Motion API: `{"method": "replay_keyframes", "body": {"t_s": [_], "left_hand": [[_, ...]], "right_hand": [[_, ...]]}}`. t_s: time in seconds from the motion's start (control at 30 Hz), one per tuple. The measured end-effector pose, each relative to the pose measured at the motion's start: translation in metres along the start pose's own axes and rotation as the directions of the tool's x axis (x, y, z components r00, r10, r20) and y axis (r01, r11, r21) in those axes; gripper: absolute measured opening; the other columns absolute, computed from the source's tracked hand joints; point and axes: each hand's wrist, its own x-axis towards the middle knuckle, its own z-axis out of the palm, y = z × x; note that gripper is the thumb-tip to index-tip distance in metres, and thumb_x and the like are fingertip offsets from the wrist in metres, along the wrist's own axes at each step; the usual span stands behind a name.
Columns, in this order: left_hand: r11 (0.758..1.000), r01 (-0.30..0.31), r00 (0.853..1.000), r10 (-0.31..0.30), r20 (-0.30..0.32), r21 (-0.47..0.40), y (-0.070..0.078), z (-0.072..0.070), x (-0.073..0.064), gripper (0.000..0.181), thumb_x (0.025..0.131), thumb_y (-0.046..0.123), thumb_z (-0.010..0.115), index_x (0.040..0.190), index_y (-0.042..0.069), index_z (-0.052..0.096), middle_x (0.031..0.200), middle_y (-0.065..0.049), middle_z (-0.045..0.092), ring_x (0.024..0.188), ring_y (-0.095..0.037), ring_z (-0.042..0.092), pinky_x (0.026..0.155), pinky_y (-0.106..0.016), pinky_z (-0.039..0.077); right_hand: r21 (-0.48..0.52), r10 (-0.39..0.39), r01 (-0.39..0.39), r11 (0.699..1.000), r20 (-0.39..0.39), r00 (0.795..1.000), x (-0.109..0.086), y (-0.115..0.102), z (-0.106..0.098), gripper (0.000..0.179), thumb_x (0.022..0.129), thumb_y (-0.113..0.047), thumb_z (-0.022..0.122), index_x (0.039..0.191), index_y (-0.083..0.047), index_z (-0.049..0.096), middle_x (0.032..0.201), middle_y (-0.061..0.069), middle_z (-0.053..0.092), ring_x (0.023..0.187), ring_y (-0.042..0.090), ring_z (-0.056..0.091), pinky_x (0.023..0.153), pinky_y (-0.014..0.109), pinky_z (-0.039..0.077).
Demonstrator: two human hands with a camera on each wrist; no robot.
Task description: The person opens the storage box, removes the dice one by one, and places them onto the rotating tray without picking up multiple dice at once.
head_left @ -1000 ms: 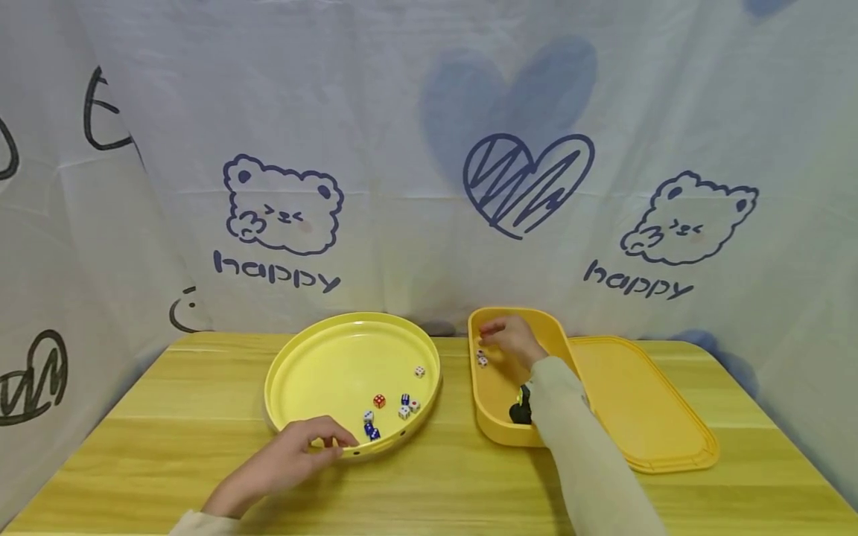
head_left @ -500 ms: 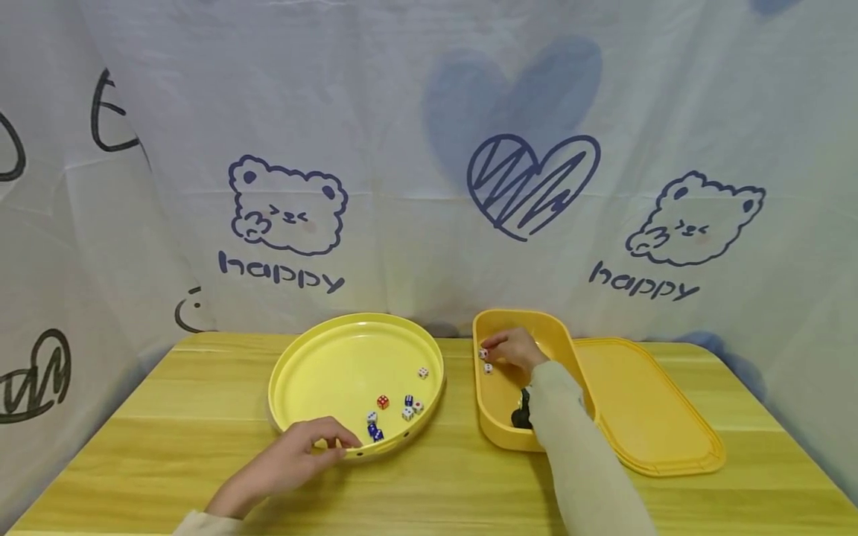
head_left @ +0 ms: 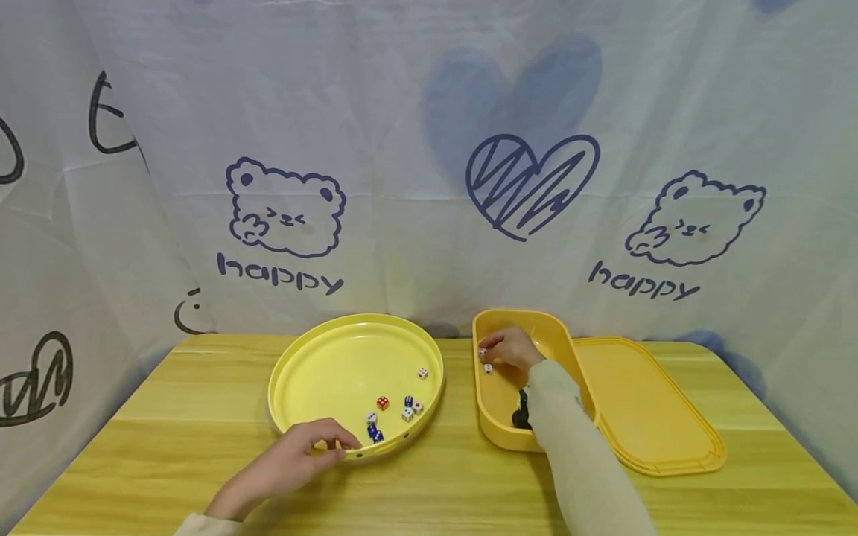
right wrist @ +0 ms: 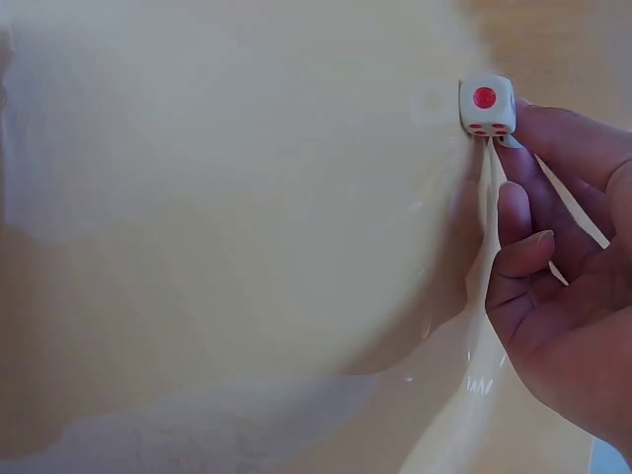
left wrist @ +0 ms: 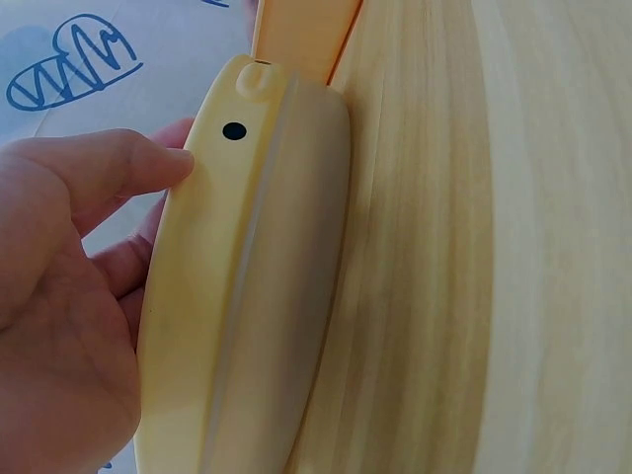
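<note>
My left hand (head_left: 304,450) grips the near rim of a round yellow tray (head_left: 284,357), its thumb (left wrist: 148,166) outside the wall and other fingers behind it. Several small dice lie toward the tray's near right side: a red die (head_left: 383,403), blue dice (head_left: 372,430) and white dice (head_left: 407,414). Inside the orange box (head_left: 499,435), my right hand (head_left: 515,348) has its fingertips at a white die (right wrist: 485,104) by the left wall, pinching it. The right wrist view shows its single red pip. Another white die (head_left: 488,368) rests on the box floor just nearer.
A black object (head_left: 520,411) lies in the box's near end, partly hidden by the right sleeve (head_left: 579,439). The box's orange lid (head_left: 646,406) lies flat to its right on the wooden table (head_left: 429,499). A printed cloth (head_left: 402,112) hangs behind.
My right fingers came down onto one of the box's two dice, which now sit farther apart. My left hand stays on the tray rim. The whole head view shifted slightly.
</note>
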Motion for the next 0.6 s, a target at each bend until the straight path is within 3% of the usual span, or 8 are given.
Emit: {"method": "replay_keyframes", "body": {"t_s": [0.1, 0.3, 0.43, 0.6], "left_hand": [[1.0, -0.019, 1.0, 0.019, -0.002, -0.001, 0.0, 0.0, -0.001, 0.013, 0.094, 0.008, 0.061, 0.104, 0.007, 0.07, 0.095, 0.003, 0.065, 0.084, -0.006, 0.054, 0.071, -0.027, 0.046], [1.0, 0.01, 1.0, -0.01, 0.004, 0.0, 0.001, 0.0, -0.001, 0.014, 0.094, 0.01, 0.061, 0.104, 0.01, 0.071, 0.095, 0.005, 0.064, 0.084, -0.007, 0.054, 0.073, -0.027, 0.046], [1.0, 0.02, 1.0, -0.02, 0.006, 0.002, 0.001, 0.0, -0.001, 0.014, 0.094, 0.01, 0.061, 0.104, 0.01, 0.07, 0.095, 0.005, 0.064, 0.085, -0.007, 0.054, 0.073, -0.027, 0.046], [0.999, 0.032, 0.999, -0.032, 0.006, -0.004, 0.0, 0.001, -0.002, 0.014, 0.095, 0.011, 0.061, 0.105, 0.011, 0.07, 0.096, 0.005, 0.064, 0.086, -0.008, 0.053, 0.073, -0.027, 0.045]], "right_hand": [[-0.021, -0.018, 0.018, 1.0, -0.005, 1.0, 0.0, -0.001, -0.001, 0.026, 0.079, 0.003, 0.073, 0.104, 0.009, 0.069, 0.096, 0.014, 0.07, 0.085, 0.02, 0.058, 0.073, 0.027, 0.048], [-0.001, -0.058, 0.058, 0.998, -0.014, 0.998, -0.004, -0.004, -0.007, 0.018, 0.082, 0.003, 0.069, 0.099, 0.009, 0.069, 0.093, 0.014, 0.069, 0.09, 0.024, 0.059, 0.085, 0.035, 0.046], [0.005, -0.069, 0.069, 0.998, -0.023, 0.997, -0.008, -0.006, -0.012, 0.013, 0.083, 0.002, 0.069, 0.096, 0.007, 0.069, 0.089, 0.011, 0.067, 0.086, 0.023, 0.058, 0.081, 0.034, 0.047], [-0.073, -0.115, 0.112, 0.991, -0.034, 0.993, -0.008, -0.007, -0.021, 0.012, 0.084, -0.004, 0.073, 0.093, 0.003, 0.07, 0.088, 0.009, 0.068, 0.083, 0.022, 0.059, 0.077, 0.032, 0.047]]}}
